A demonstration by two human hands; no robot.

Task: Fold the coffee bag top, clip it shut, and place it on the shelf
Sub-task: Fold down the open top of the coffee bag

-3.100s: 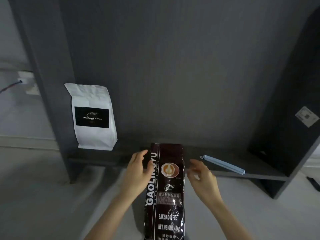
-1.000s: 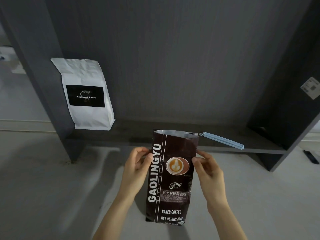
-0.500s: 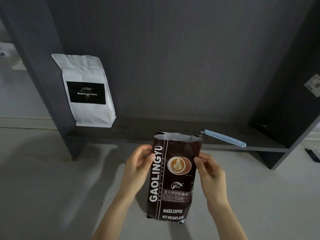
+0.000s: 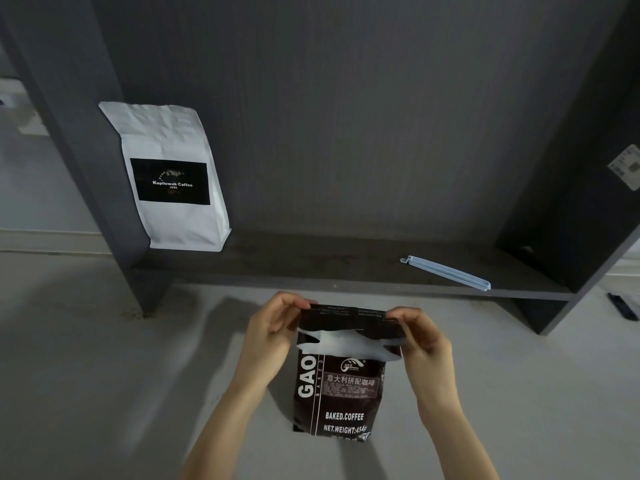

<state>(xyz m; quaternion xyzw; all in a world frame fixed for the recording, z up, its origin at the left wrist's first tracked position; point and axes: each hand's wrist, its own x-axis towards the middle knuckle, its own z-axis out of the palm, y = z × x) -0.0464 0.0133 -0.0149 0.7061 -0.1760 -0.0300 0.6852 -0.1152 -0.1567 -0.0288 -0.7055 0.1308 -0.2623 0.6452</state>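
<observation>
Coffee bag [image 4: 337,396], dark brown with white lettering, is being held upright over the grey floor [image 4: 86,358], in front of and below the shelf [image 4: 311,268]. Its top is being folded forward toward the wearer, so that the pale inner lining is being exposed in a band just beneath the fold. The upper left corner of the fold is being pinched by the left hand [image 4: 273,336], its grip closed on the bag, and the upper right corner is being pinched in the same way by the right hand [image 4: 424,344]. Nothing of the bag's contents is being shown, the mouth being turned over. Part of the large side lettering is being covered by the folded flap, and the smallest print on the front panel is too fine to be read. The lowest edge of the bag is being seen only dimly against the floor.

On the dark shelf, a white coffee bag [image 4: 173,178] with a black label is being kept upright at the left end, beside the side panel [image 4: 79,133]. Its top is sealed, so its contents are not being shown either. A pale blue bag clip [image 4: 446,273] is lying well apart from it, toward the right end near the front edge. A white sticker [image 4: 627,166] on the right panel is being cut off by the frame edge, and a dark object [image 4: 623,306] on the floor at far right cannot be made out.
</observation>
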